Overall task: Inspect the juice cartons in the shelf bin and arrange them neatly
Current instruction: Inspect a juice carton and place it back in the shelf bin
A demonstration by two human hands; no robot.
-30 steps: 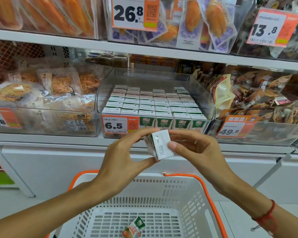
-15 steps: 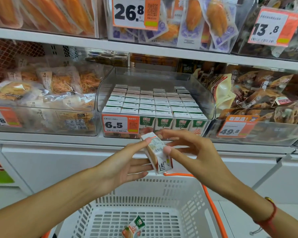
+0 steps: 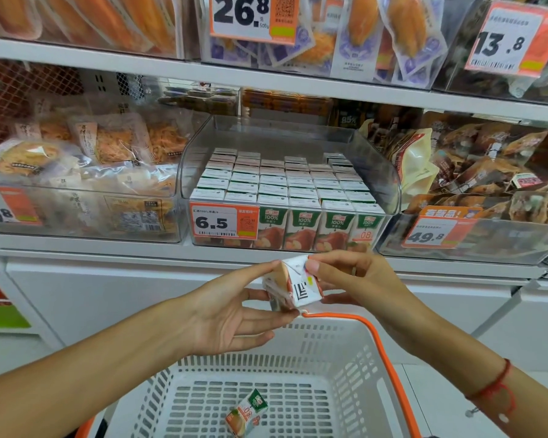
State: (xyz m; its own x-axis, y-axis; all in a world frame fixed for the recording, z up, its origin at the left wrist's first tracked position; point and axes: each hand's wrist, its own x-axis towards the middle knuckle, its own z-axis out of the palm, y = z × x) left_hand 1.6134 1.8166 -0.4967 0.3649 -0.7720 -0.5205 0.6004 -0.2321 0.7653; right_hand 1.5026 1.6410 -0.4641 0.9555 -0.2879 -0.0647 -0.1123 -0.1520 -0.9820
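Left hand point(image 3: 234, 314) cradles the carton point(image 3: 293, 284) from below, thumb up top, while the right hand point(image 3: 358, 279) pinches its far top corner. It's tilted so the barcode side faces up, my guess for checking the print. It's held in front of the clear bin point(image 3: 383, 172) of neatly rowed cartons, above a white basket point(image 3: 355, 368) where a second carton point(image 3: 246, 417) lies, maybe a reject.

A white shopping basket point(image 3: 355, 349) with an orange rim sits near. On the left, a clear bin point(image 3: 86, 222) holds bagged shredded snacks; on the right, another bin point(image 3: 475, 241) holds brown snack packs. Orange price tags point(image 3: 506, 39) hang on the upper shelf point(image 3: 108, 63).
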